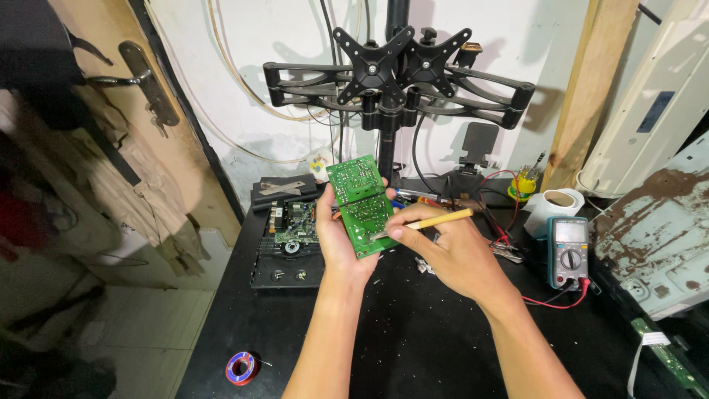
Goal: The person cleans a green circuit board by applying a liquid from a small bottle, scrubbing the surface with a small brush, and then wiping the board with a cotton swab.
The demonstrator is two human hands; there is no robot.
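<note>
Both forearms reach up: left hand (pixel 338 240) fingers clamp the green circuit board (pixel 360 204); right hand (pixel 450 255) pinches a yellow-handled tool (pixel 436 219), tip best kept steady just beyond its fingertips.

white wall (pixel 244 66), wooden door (pixel 96 111), tiled floor (pixel 140 325), black workbench (pixel 413 332).

On my table (pixel 413 332): one green circuit board (pixel 360 205), one yellow-handled tool (pixel 432 221), one multimeter (pixel 568 251). Also one red tape roll (pixel 241 367), one white paper roll (pixel 555 205) and one two-armed monitor mount (pixel 399 77).
</note>
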